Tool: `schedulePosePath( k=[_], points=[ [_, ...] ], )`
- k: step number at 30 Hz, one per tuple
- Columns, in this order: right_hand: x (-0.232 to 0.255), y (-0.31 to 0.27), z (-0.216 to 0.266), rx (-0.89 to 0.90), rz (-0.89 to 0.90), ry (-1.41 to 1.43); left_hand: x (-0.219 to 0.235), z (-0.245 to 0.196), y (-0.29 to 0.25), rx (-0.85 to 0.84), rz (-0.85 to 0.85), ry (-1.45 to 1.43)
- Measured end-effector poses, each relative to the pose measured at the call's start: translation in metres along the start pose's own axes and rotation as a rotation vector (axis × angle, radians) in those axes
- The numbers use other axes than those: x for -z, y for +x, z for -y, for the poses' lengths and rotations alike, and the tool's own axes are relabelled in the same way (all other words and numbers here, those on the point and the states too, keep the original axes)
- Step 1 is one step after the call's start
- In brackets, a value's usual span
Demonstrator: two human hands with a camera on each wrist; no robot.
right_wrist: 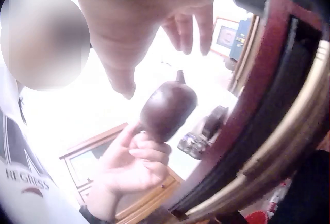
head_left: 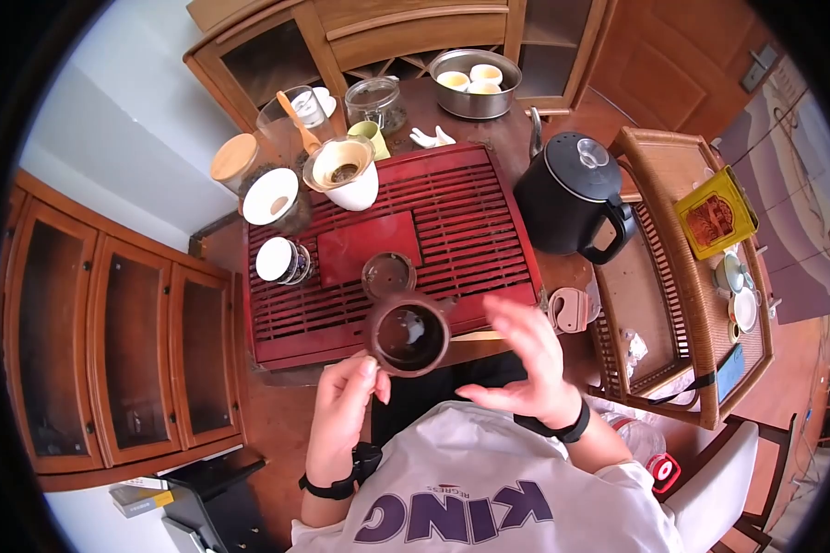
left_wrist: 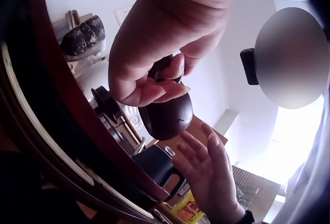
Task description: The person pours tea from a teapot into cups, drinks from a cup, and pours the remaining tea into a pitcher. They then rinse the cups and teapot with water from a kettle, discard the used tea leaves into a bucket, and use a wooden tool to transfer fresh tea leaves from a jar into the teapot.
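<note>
My left hand (head_left: 346,392) grips the handle of a dark brown teapot (head_left: 378,323), held over the front edge of the red slatted tea tray (head_left: 489,184). The teapot has no lid on, and its dark inside shows a shiny reflection in the head view. From the left wrist view, the fingers curl round the handle, above the rounded teapot body (left_wrist: 167,118). My right hand (head_left: 530,364) is held just right of the teapot, fingers spread and thumb apart, holding nothing. A small round brown piece (head_left: 389,275) stands on the tray just behind the teapot.
A white cup with a strainer (head_left: 350,180), a white bowl (head_left: 270,196) and stacked cups (head_left: 277,260) stand on the tray's left side. To its right is a black kettle (head_left: 572,194). Behind it are a glass jar (head_left: 375,103) and a metal pot (head_left: 475,101). A wicker cart (head_left: 650,313) stands right.
</note>
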State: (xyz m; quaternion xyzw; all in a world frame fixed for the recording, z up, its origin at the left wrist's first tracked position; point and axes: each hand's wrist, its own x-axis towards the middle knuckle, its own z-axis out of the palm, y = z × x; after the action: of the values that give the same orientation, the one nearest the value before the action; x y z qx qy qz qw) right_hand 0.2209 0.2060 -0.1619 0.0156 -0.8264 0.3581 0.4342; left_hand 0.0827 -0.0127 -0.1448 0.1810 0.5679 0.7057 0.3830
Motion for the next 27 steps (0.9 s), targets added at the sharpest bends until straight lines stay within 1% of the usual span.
schedulePosePath(
  k=[1,2,3,4,6,7,8,10,12,13,14,16,17,18,20,21,22,24,25,27],
  points=[
    [0.006,0.013,0.002,0.009,0.079,-0.031,-0.004,0.004,0.003,-0.011,0.02,-0.002],
    [0.013,0.026,0.004,0.02,0.156,-0.064,-0.01,0.006,0.007,-0.016,0.032,0.062],
    [0.021,0.039,0.009,0.033,0.325,-0.16,-0.014,0.008,0.01,0.001,0.068,0.068],
    [0.025,0.052,0.014,0.074,0.437,-0.233,-0.018,0.01,0.013,0.02,0.102,0.073],
    [0.028,0.068,0.013,0.075,0.598,-0.231,-0.025,0.016,0.017,0.016,0.159,0.052],
    [0.028,0.074,0.011,0.101,0.641,-0.23,-0.029,0.016,0.019,0.03,0.186,0.032],
    [0.027,0.077,0.008,0.107,0.64,-0.236,-0.032,0.015,0.022,0.041,0.213,0.012],
    [0.026,0.083,0.002,0.087,0.655,-0.138,-0.035,0.014,0.028,0.038,0.229,-0.018],
    [0.021,0.092,-0.001,0.067,0.623,-0.051,-0.041,0.014,0.034,0.034,0.125,-0.075],
    [0.019,0.097,-0.002,0.062,0.638,-0.063,-0.036,0.017,0.039,0.066,0.106,-0.04],
    [0.02,0.104,-0.005,0.063,0.651,-0.078,-0.037,0.017,0.045,0.045,0.118,-0.109],
    [0.021,0.118,-0.014,0.069,0.678,-0.088,-0.044,0.013,0.051,-0.096,0.088,-0.173],
    [0.02,0.126,-0.017,0.062,0.675,-0.083,-0.041,0.002,0.051,-0.114,0.113,-0.033],
    [0.021,0.133,-0.02,0.073,0.665,-0.149,-0.044,-0.002,0.05,-0.133,0.041,-0.054],
    [0.021,0.147,-0.026,-0.008,0.668,-0.224,-0.035,0.001,0.05,-0.27,-0.055,0.061],
    [0.018,0.151,-0.035,-0.02,0.625,-0.266,-0.031,-0.001,0.05,-0.304,-0.101,0.101],
    [0.015,0.154,-0.046,-0.044,0.609,-0.296,-0.029,0.002,0.051,-0.321,-0.197,0.16],
    [0.007,0.156,-0.061,-0.137,0.591,-0.407,-0.021,0.007,0.05,-0.357,-0.328,0.446],
    [0.001,0.155,-0.067,-0.128,0.564,-0.428,-0.019,0.012,0.051,-0.36,-0.341,0.44],
    [-0.007,0.153,-0.073,-0.138,0.565,-0.446,-0.017,0.019,0.055,-0.6,-0.476,0.815]
  ],
)
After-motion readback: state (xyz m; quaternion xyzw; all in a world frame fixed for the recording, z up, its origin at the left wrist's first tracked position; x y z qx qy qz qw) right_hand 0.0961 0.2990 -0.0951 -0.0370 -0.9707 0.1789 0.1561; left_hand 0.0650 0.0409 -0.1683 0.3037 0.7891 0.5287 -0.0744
